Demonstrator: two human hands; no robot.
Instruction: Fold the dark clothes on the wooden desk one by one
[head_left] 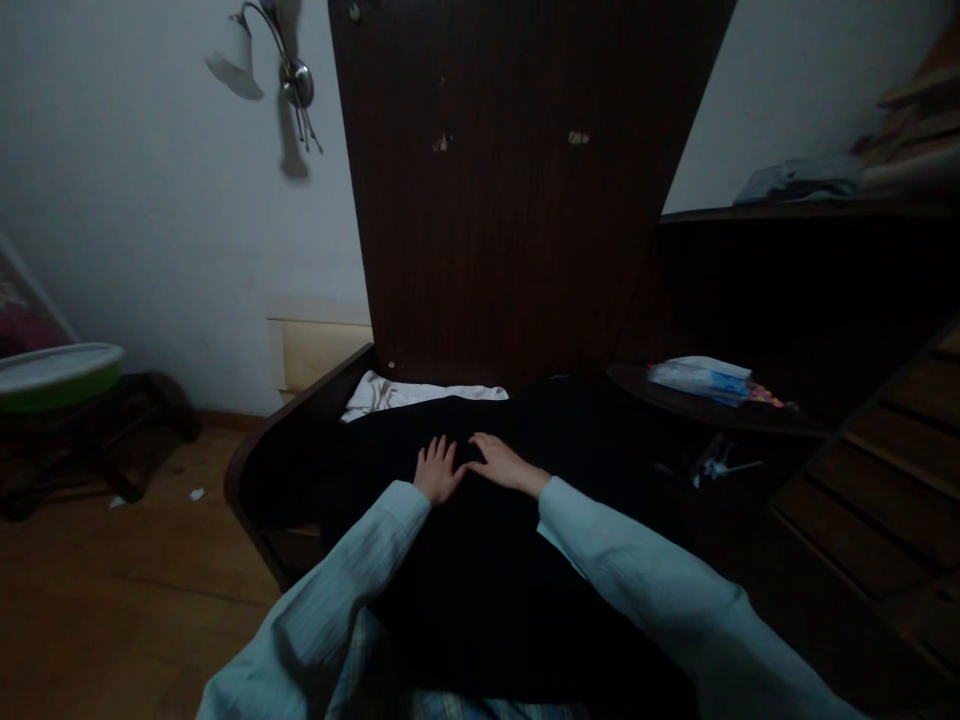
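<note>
A large black cloth [480, 560] lies spread over a dark wooden surface in front of me. My left hand [437, 468] rests flat on it with fingers spread. Beside it, my right hand [501, 462] also lies flat on the cloth, its fingertips touching the left hand. Both hands are open and hold nothing. A white cloth [405, 393] lies crumpled just beyond the black one, at the far left edge. Light blue sleeves cover both my arms.
A tall dark wooden panel [510, 190] stands upright behind the cloths. A plastic packet [701, 378] lies on a dark shelf at the right, with wooden slats [885, 470] beside it. A wall lamp [289, 75] hangs upper left. A green-rimmed basin [56, 375] sits far left.
</note>
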